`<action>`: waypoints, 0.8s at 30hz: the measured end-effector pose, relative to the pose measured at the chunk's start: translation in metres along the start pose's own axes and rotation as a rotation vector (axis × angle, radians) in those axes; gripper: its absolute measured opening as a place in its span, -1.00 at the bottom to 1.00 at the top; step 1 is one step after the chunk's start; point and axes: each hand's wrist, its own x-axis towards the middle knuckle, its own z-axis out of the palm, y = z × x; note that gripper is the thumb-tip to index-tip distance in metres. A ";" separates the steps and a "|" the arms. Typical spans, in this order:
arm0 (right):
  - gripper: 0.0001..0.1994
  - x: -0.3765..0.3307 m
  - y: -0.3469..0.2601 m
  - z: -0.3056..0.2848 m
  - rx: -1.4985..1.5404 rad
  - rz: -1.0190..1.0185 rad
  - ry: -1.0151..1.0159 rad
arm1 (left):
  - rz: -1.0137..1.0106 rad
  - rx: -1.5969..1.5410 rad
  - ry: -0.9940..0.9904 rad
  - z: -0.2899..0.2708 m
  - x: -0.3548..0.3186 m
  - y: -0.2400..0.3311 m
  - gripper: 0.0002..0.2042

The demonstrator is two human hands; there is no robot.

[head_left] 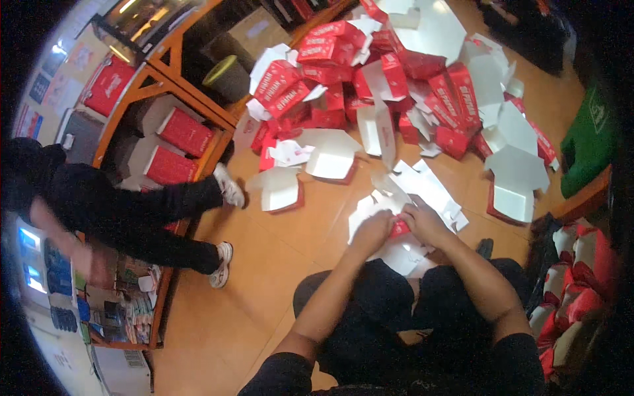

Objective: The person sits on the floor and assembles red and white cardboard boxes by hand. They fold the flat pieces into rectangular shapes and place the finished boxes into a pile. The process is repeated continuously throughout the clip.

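Far L: wood shelf (191,96) along floor's (264,244) L edge, co-worker's legs (125,198) beside it. Mid, twd far edge: big box heap (333,79), red/white. L hand (372,231): fingers curled, holding red/white carton (399,228), which sits btwn both hands, just nearer than flat white sheets (432,191). R hand (426,223): fingers bent in on carton's other side, tips partly hidden. Step prob. = folding carton; next move prob. calls for firm 2-hand hold, creases pressed. Far R: red boxes (573,297) nr floor's R edge.
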 end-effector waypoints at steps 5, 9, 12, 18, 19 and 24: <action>-0.81 -0.007 0.004 -0.012 -0.054 -0.086 0.040 | 0.063 0.042 -0.003 0.000 0.000 0.013 -0.71; -0.78 0.001 0.020 -0.021 0.078 -0.027 0.154 | -0.010 -0.383 0.179 -0.021 -0.003 0.019 -0.58; -0.77 0.006 0.025 -0.040 0.196 0.104 0.003 | 0.145 -0.219 0.241 -0.050 -0.013 0.022 -0.66; -0.71 0.013 0.043 -0.013 0.461 -0.098 0.263 | 0.112 -0.145 0.172 -0.054 -0.027 0.000 -0.82; -0.71 0.017 0.050 -0.009 0.581 -0.066 0.323 | 0.121 -0.139 0.330 -0.053 -0.027 -0.002 -0.84; -0.56 0.027 0.117 0.012 0.387 0.250 0.437 | -0.006 0.176 0.511 -0.076 -0.001 -0.069 -0.62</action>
